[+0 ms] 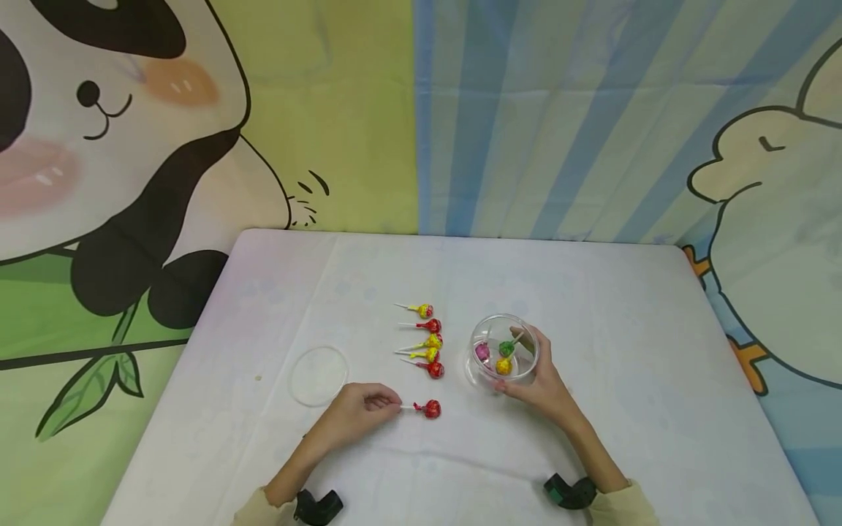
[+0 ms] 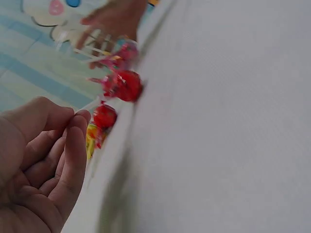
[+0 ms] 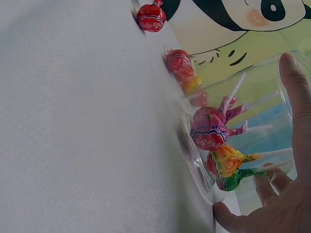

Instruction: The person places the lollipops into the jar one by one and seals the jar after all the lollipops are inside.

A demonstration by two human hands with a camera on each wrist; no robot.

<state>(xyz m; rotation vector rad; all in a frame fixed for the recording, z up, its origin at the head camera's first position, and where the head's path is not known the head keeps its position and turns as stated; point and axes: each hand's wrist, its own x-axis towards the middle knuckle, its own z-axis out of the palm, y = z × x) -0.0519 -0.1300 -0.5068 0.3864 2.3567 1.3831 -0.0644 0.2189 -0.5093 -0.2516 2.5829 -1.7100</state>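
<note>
My left hand pinches the white stick of a red-wrapped lollipop between thumb and fingertips, its head pointing right, low over the table. In the left wrist view that red lollipop stands out beyond the fingertips. With its thumb and fingers spread around the side, my right hand grips a clear round jar. Inside lie a pink lollipop, a yellow lollipop and a green lollipop. The right wrist view shows their sticks leaning up inside the jar wall.
Several red and yellow lollipops lie in a column left of the jar, sticks pointing left. A clear round lid or ring lies flat beyond my left hand. The white-covered table meets a printed cloth backdrop at the back.
</note>
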